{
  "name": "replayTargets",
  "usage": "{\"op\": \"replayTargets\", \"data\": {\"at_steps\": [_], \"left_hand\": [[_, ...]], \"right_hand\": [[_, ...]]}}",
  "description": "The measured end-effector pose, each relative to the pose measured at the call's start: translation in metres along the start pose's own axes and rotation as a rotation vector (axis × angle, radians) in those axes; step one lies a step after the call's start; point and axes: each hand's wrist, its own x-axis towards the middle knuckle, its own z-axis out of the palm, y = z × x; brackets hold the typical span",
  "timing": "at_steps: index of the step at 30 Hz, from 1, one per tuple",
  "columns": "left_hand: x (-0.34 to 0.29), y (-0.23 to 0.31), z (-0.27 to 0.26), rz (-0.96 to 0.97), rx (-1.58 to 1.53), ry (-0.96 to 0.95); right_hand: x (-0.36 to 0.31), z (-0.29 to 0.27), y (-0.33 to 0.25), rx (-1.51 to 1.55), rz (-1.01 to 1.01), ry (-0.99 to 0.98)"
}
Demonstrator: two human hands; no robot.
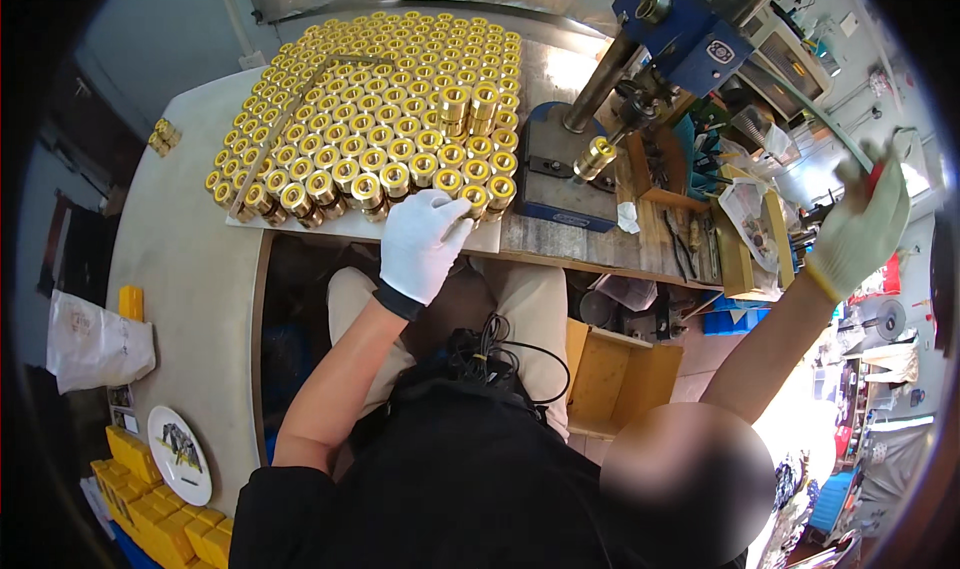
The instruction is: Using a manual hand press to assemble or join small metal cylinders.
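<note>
Currently, the white-gloved left hand [425, 244] touches a gold metal cylinder [475, 200] at its two o'clock, grip unclear; the cream-gloved right hand [866, 221] clasps a straight grey lever [822, 117].

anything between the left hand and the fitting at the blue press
Yes: the front-right brass fittings at the corner of the array stand between the left hand and the fitting at the blue press.

"How's the left hand [425, 249]?"
"Gloved, out in front, fingers [452, 212] bent; the left forearm [345, 379] is bare and slants up to it."
"And the right hand [862, 227]?"
"Gloved too; raised far out to the right; somewhat blurred."
</note>
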Motion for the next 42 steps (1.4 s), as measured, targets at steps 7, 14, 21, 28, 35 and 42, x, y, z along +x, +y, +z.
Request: {"op": "replayTargets", "data": {"at_steps": [7,14,21,28,35,42], "left_hand": [[0.001,-0.003,0.010,0.073,0.141,-0.019],[-0.017,-0.010,0.009,0.069,0.141,-0.034],[-0.044,-0.005,0.004,-0.171,0.044,0.021],[-0.060,-0.011,0.006,-0.273,-0.104,0.112],[-0.066,-0.005,0.003,-0.307,-0.184,0.103],[-0.059,0.015,-0.014,-0.313,-0.230,0.100]], "right_hand": [[-0.020,0.080,0.057,0.303,0.087,-0.392],[-0.179,0.145,-0.064,0.319,0.535,-0.911],[-0.190,0.163,-0.074,0.463,0.740,-0.768],[-0.191,0.154,-0.082,0.609,0.861,-0.617],[-0.176,0.150,-0.162,0.757,0.794,-0.764],[-0.165,0.185,-0.215,0.679,0.693,-0.906]]}}
